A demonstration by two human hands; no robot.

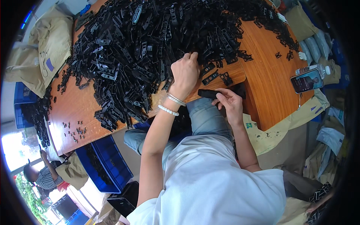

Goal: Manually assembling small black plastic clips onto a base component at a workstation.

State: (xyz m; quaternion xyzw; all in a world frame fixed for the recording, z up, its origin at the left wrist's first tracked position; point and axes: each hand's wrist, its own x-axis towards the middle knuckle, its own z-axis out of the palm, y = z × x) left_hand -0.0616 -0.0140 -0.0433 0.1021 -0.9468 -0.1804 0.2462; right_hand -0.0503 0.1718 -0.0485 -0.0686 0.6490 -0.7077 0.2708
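With the left hand (184, 71), reached the near edge of a huge pile of black plastic parts (150, 48) in the head view. Had its fingers bent down, tips tucked out of sight against the parts, so honestly couldn't tell about a grip on anything there. With the right hand (232, 105), held a dark oblong piece (208, 93) between thumb and fingers, right by the near table edge and above the jeans (204, 116). Couldn't make out much detail on that piece, way too dark. Wore silver bangles (175, 99) and a white bead bracelet (168, 110) on the left wrist, plus a white shirt (225, 176).

Saw a few loose black parts (210, 77) on the wooden table (270, 75), between the pile and the right hand. Also spotted a lit-up phone (306, 80) off to the right, just beside a clear bottle (324, 70). Noticed a scatter of tiny parts (78, 130) near the table's left end, well apart from either hand. Caught a blue bin (119, 170) just off the near left edge, dark stuff inside, and some brown sacks (54, 41) by the far left side. Glimpsed another person (45, 176) in a checked shirt, way down in the lower left.
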